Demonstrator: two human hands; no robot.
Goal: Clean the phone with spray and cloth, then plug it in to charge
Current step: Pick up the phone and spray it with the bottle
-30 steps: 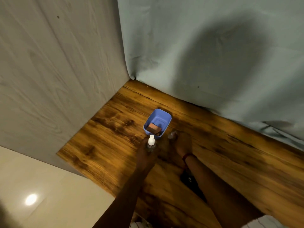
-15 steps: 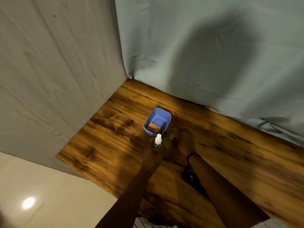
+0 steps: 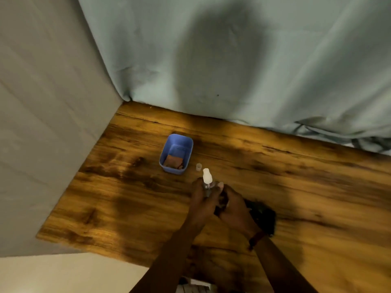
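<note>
My left hand [image 3: 202, 199] grips a small clear spray bottle [image 3: 207, 178] upright, its white nozzle uncapped and poking above my fingers. The bottle's small clear cap [image 3: 198, 167] stands on the wooden table [image 3: 131, 197] just beyond it. My right hand [image 3: 236, 208] is pressed against the left, fingers curled over something dark. A dark flat object, likely the phone [image 3: 263, 216], lies on the table under and behind my right wrist; its outline is blurred. A brown cloth [image 3: 174, 161] sits folded inside a blue plastic tub [image 3: 169, 149].
A pale green sheet [image 3: 232, 70] hangs along the table's far edge and bunches at the right. A grey panel [image 3: 42, 123] walls off the left side. The table's near left edge drops to a cream floor [image 3: 63, 275].
The cap left my right hand and now stands on the table. My left hand carried the bottle right and nearer me, and my right hand drew back beside it.
</note>
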